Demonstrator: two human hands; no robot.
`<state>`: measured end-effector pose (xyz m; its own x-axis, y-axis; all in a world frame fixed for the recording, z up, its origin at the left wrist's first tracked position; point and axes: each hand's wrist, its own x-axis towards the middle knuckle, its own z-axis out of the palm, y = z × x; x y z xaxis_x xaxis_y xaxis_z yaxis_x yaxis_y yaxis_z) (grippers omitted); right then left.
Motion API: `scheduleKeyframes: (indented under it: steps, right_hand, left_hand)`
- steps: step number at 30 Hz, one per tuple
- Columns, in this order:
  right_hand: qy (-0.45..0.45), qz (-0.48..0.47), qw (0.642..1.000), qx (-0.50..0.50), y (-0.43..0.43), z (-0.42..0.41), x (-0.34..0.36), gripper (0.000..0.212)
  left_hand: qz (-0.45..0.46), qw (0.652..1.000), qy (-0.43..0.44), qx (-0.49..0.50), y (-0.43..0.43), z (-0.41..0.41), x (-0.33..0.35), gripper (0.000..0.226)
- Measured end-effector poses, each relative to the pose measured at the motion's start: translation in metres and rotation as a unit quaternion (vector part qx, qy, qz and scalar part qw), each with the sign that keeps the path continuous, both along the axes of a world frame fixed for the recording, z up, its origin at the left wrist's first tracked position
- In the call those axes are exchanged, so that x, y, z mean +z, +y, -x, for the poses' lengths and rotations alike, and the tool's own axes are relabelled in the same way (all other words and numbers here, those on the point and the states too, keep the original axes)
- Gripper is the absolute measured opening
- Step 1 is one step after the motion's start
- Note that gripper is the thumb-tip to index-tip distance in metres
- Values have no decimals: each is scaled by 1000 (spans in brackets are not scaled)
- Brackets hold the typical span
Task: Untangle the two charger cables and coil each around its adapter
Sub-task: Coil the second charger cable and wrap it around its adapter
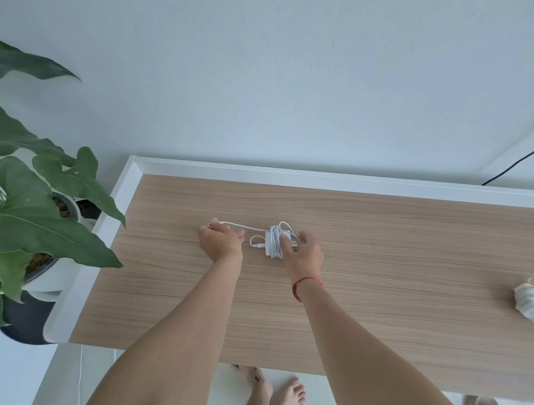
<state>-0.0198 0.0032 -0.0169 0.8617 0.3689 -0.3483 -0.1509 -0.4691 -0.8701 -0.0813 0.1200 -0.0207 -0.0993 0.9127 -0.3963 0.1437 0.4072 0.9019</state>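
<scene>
The white adapter (pixel 270 248) lies on the wooden desk (pixel 383 242), a little toward 10 o'clock from the middle of the visible top. Many turns of the white cable (pixel 242 226) are already around it. The right grip (pixel 303 252) holds the adapter from the 3 o'clock side, with the thumb pressing on the coil and the fingers curled over the far edge. This hand and the turns cover most of the adapter, so any print on it cannot be read.

From the coil, a free length of the cable goes toward 9 o'clock to the left grip (pixel 220 240), whose fingers are clenched around the cable end. The end itself is hidden inside the fingers. A small loop with a connector (pixel 260 246) lies on the desk between the two hands, just beside the adapter.

At 3 o'clock, well apart, the second charger (pixel 533 300) rests as a white bundle, cut off by the picture edge; its details are hard to make out.

A red string bracelet (pixel 297 288) is on the right wrist. A potted plant (pixel 37 218) stands at 9 o'clock beside the desk. A black wire (pixel 524 160) runs down the wall at 2 o'clock. Bare feet (pixel 277 396) show below the near edge.
</scene>
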Motion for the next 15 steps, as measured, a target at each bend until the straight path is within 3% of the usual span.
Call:
scheduleKeyframes:
  steps: [5, 9, 15]
  right_hand:
    - [1, -9, 1000, -1, 1, -3, -4, 30]
    - [-13, -9, 1000, -2, 10, 3, -11, 19]
    - [-24, 0, 1000, 3, 12, 4, -13, 26]
  left_hand:
    - [-6, 997, -31, 77, 39, 12, 19, 18]
    - [-23, 998, -47, 15, 49, 13, 28, 16]
    - [85, 985, -101, -115, 9, -10, 20, 57]
